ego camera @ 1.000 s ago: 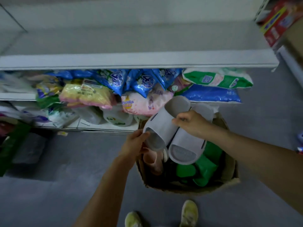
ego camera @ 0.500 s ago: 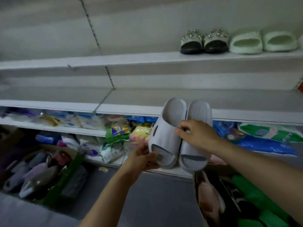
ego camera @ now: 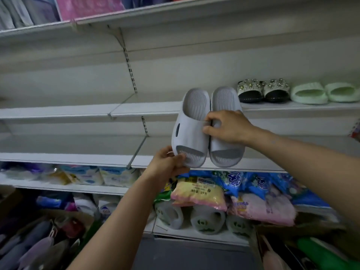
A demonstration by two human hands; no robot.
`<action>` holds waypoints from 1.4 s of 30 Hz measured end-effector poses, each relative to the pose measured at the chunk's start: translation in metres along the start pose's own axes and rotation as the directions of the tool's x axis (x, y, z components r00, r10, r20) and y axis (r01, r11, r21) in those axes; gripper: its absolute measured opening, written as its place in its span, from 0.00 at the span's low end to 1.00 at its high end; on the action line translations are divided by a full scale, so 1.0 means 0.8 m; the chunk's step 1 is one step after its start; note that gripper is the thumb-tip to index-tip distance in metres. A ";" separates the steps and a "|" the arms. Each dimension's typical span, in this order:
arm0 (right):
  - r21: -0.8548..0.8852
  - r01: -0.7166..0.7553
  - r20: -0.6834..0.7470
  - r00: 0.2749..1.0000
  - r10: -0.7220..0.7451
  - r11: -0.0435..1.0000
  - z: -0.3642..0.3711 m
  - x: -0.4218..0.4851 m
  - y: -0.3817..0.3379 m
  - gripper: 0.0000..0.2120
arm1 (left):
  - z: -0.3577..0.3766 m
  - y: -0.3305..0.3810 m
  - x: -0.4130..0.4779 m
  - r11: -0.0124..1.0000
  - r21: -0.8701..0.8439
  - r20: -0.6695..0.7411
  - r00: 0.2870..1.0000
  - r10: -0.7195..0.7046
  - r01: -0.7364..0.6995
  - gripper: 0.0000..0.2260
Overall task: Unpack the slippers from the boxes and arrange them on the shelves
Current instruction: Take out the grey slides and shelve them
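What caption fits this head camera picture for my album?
Left hand and right hand hold grey slippers up before the slipper shelf.

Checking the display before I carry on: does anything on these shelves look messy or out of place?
Yes: the yellow-pink packet and blue packets lie in a loose heap, spilling over the lower shelf's front edge. The black pair and green pair above stand neatly.

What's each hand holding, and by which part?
Both hold the grey slippers: left hand pinches the toe end of the left-side slipper, right hand grips both upper straps where they meet.
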State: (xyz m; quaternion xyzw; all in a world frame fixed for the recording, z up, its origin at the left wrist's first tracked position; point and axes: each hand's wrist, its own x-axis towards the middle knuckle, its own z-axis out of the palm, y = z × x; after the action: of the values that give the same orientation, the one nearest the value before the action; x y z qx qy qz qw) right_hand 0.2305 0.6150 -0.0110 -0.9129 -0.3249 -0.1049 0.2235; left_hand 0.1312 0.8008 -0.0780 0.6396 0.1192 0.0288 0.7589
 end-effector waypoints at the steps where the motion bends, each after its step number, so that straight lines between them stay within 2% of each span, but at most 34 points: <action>1: -0.024 0.004 -0.010 1.000 -0.005 1.000 -0.005 0.016 0.003 0.06 | 0.002 0.008 0.011 1.000 -0.011 0.007 1.000 0.000 0.000 0.04; 8: -0.080 -0.022 0.019 1.000 0.024 0.997 -0.020 0.133 0.043 0.10 | 0.014 0.058 0.108 0.997 -0.083 0.041 0.999 0.002 0.001 0.06; 13: -0.005 -0.110 0.117 0.987 0.110 0.994 -0.013 0.208 0.089 0.10 | 0.029 0.085 0.180 0.999 -0.040 0.047 0.999 -0.020 0.022 0.06; 17: 0.004 -0.131 0.178 0.976 0.128 0.991 -0.006 0.237 0.119 0.13 | 0.038 0.092 0.217 0.999 -0.042 -0.025 1.000 -0.008 0.007 0.14; 18: -0.017 -0.133 0.170 0.976 0.134 0.991 -0.005 0.236 0.123 0.16 | 0.039 0.092 0.220 1.000 -0.015 -0.046 0.999 -0.005 0.004 0.16; 19: -0.057 -0.125 0.146 0.980 0.132 0.991 -0.004 0.232 0.124 0.20 | 0.038 0.092 0.220 0.993 0.116 -0.066 0.998 0.023 -0.016 0.19; 20: -0.102 -0.097 0.094 0.990 0.107 0.990 -0.003 0.224 0.124 0.23 | 0.034 0.091 0.219 0.930 0.363 -0.075 0.993 0.096 -0.062 0.21; 21: -0.144 -0.054 0.017 0.998 0.057 0.988 -0.004 0.212 0.120 0.24 | 0.028 0.088 0.217 0.769 0.625 -0.056 0.975 0.216 -0.135 0.23; 22: -0.182 -0.006 -0.067 0.998 -0.006 0.983 -0.005 0.198 0.115 0.24 | 0.021 0.083 0.217 0.557 0.802 -0.012 0.927 0.374 -0.214 0.24; 23: -0.220 0.048 -0.145 0.986 -0.081 0.974 -0.007 0.180 0.110 0.23 | 0.015 0.081 0.214 0.377 0.878 0.070 0.856 0.513 -0.297 0.26; 25: -0.334 0.152 -0.232 0.943 -0.237 0.930 -0.008 0.142 0.102 0.23 | 0.007 0.082 0.210 0.098 0.866 0.323 0.699 0.638 -0.490 0.25; 27: -0.482 0.214 -0.204 0.916 -0.346 0.850 -0.001 0.114 0.103 0.21 | 0.002 0.082 0.214 -0.184 0.805 0.545 0.579 0.607 -0.564 0.22; 28: -0.549 0.219 -0.159 0.920 -0.358 0.807 0.005 0.106 0.107 0.18 | 0.001 0.081 0.218 -0.282 0.773 0.608 0.536 0.585 -0.568 0.18; 29: -0.599 0.215 -0.118 0.929 -0.351 0.771 0.011 0.102 0.112 0.14 | 0.001 0.080 0.224 -0.339 0.750 0.642 0.505 0.576 -0.567 0.14; 31: -0.645 0.181 -0.100 0.943 -0.317 0.742 0.020 0.104 0.122 0.09 | 0.006 0.081 0.234 -0.383 0.727 0.666 0.453 0.592 -0.570 0.09; 34: -0.636 0.075 -0.148 0.965 -0.217 0.768 0.020 0.126 0.128 0.09 | 0.021 0.087 0.254 -0.364 0.753 0.631 0.445 0.635 -0.548 0.09; 37: -0.595 -0.019 -0.124 0.990 -0.068 0.803 0.008 0.154 0.124 0.10 | 0.034 0.096 0.280 -0.319 0.806 0.568 0.498 0.655 -0.499 0.07; 42: -0.572 -0.088 -0.045 0.996 0.076 0.815 0.010 0.175 0.128 0.14 | 0.049 0.097 0.307 -0.274 0.845 0.525 0.623 0.580 -0.459 0.09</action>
State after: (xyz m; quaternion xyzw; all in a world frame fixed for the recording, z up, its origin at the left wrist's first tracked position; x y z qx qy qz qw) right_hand 0.4040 0.6251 -0.0057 -0.9499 -0.2366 -0.1971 -0.0540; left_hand 0.3861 0.8254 -0.0315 0.9437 -0.1511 0.2940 0.0090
